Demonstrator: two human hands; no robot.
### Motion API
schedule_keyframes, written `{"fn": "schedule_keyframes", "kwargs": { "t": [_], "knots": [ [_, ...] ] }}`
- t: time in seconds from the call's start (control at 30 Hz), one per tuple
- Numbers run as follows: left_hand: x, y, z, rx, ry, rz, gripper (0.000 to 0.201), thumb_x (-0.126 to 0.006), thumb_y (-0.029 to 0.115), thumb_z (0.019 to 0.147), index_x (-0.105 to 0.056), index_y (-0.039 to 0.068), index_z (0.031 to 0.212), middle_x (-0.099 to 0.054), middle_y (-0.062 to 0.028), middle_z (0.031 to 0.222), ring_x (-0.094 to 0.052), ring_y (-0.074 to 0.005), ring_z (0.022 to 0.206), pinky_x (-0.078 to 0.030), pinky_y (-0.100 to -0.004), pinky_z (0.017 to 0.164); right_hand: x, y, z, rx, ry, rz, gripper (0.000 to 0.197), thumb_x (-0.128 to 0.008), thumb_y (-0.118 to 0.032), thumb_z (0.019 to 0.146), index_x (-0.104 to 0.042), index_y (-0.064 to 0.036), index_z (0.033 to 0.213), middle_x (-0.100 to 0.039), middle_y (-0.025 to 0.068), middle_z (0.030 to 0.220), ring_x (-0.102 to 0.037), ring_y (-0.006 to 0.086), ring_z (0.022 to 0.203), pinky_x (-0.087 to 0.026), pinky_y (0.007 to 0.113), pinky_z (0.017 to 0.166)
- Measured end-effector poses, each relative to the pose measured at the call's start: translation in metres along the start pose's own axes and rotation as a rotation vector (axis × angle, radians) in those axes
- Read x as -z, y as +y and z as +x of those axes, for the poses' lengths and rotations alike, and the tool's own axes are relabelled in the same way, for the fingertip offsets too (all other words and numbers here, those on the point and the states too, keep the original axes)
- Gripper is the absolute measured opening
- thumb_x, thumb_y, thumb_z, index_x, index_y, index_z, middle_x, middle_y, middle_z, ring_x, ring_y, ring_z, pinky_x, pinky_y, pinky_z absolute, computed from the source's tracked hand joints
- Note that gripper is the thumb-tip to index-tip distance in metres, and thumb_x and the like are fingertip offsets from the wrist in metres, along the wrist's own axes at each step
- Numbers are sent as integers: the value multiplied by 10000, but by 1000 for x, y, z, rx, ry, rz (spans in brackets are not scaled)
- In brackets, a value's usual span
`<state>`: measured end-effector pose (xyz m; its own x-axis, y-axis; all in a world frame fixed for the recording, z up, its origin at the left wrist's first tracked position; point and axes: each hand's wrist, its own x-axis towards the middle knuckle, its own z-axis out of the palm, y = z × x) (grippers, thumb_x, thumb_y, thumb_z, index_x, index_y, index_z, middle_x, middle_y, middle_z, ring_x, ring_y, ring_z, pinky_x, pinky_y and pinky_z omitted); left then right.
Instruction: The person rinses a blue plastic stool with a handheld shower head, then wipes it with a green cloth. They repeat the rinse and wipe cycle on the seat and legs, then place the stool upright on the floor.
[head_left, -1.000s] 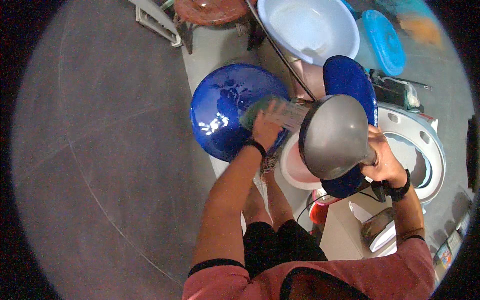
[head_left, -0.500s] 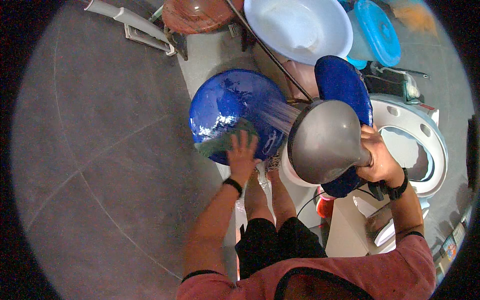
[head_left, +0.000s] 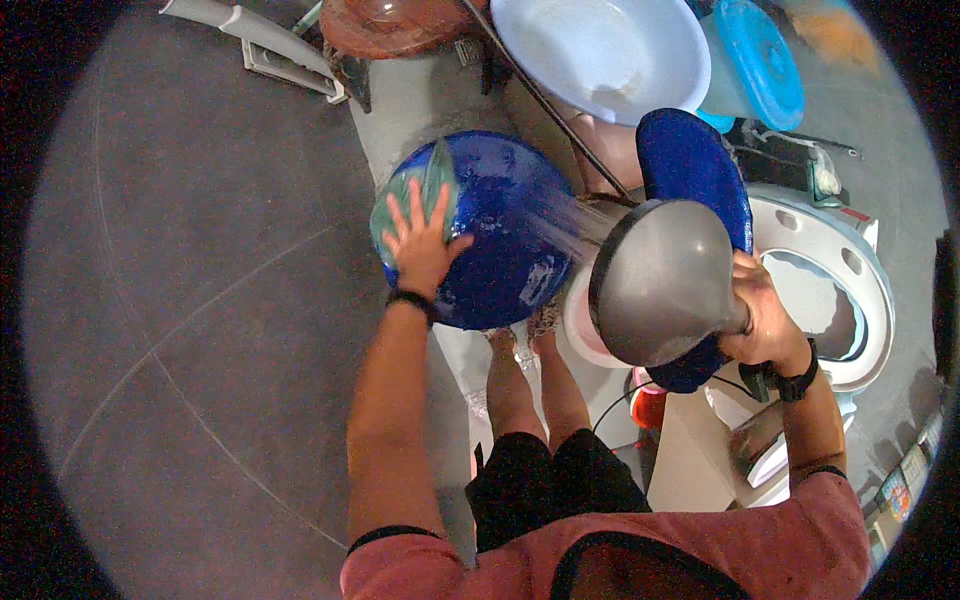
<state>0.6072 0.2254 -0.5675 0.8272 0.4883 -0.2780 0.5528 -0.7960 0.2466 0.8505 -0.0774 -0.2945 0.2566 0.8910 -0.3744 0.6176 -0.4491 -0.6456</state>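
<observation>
My left hand [head_left: 424, 250] lies flat with fingers spread, pressing a green cloth [head_left: 386, 213] onto the left side of a glossy, wet blue round top [head_left: 500, 250]. That top looks like a stool seat; what holds it up is hidden. In my right hand [head_left: 765, 312] is a large grey shower head [head_left: 660, 285], gripped by its neck. Water sprays from its face leftward onto the blue top. Behind the shower head stands a second blue disc [head_left: 695, 175], partly covered by it.
Beyond are a brown basin [head_left: 390, 30], a pale blue basin [head_left: 600, 50] and a bright blue lid [head_left: 758, 65]. A white ring-shaped seat [head_left: 875, 300] is at the right. A dark pole [head_left: 545, 100] slants across the middle. A red item [head_left: 648, 408] sits beside an open cardboard box [head_left: 695, 450].
My left hand has slid the green cloth left and away from me across the blue top. My right hand and the spraying shower head have shifted slightly right.
</observation>
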Motion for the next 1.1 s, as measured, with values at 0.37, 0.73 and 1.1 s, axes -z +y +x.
{"fn": "schedule_keyframes", "kwargs": {
  "t": [0.37, 0.73, 1.1],
  "knots": [
    [-56, 95, -87, -379, -254, 113, 781, -635, 477, 833, -281, 275, 1499, -131, -79, 1591, -150, -358, 1441, -332, -554, 1039, -2, 1, 0, -8, 17, -15, 504, -673, -215, 453, -630, -34, 921, -607, 128, 970, -512, 343, 935, -349, 457, 957],
    [-15, 92, -31, -421, -305, 49, 605, -539, 176, 894, -384, 412, 1429, -120, -67, 1596, -62, -472, 1429, -46, -766, 1027, -2, 4, -3, -32, 7, -16, 407, -671, -234, 435, -611, -34, 785, -616, 121, 940, -525, 323, 924, -333, 467, 971],
    [-5, 4, 66, -170, 197, 52, 653, -498, 27, 832, -453, 340, 1402, -268, -64, 1549, -234, -429, 1390, -158, -650, 1099, -4, 0, -2, -1, 78, -15, 424, -667, -228, 419, -614, -33, 792, -619, 115, 931, -514, 331, 881, -361, 447, 921]
  ]
}}
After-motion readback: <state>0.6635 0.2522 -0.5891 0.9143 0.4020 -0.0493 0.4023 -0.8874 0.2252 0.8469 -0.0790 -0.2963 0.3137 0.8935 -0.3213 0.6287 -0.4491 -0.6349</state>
